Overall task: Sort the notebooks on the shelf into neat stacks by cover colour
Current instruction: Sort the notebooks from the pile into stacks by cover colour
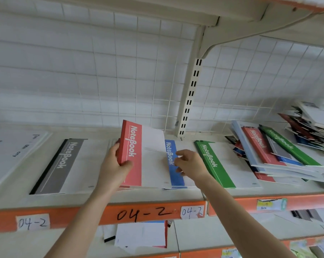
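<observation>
One red notebook (133, 155) tilted up above the red stack (124, 187) on the shelf (157, 197) | left hand (116, 161) grips its spine | right hand (191, 164) loosely curled, holding nothing I can see | risk, I judge: set down askew, it overlaps the blue notebook (176, 175) alongside.

Bright, even light; edges warped.

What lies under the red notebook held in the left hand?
Beneath the red notebook in the left hand, a lower notebook shows only red edges; the rest is covered.
</observation>
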### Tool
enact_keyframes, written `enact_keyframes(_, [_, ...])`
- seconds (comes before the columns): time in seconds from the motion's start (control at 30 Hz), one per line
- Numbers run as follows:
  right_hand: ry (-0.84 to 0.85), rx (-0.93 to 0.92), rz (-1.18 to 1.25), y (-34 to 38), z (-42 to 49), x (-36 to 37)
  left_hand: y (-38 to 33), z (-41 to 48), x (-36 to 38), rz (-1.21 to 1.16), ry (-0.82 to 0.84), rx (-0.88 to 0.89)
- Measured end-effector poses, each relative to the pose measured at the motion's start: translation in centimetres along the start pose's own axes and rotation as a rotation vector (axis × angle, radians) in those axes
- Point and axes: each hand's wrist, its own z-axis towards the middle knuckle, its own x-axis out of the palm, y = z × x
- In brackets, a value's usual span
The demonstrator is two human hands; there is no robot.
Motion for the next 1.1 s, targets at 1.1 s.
enact_keyframes(1.1, [-0.197,-0.217,-1.053,-4.1,-1.9,-5.0,-2.9,-1.0,8.8,1.127,0.354,0.416])
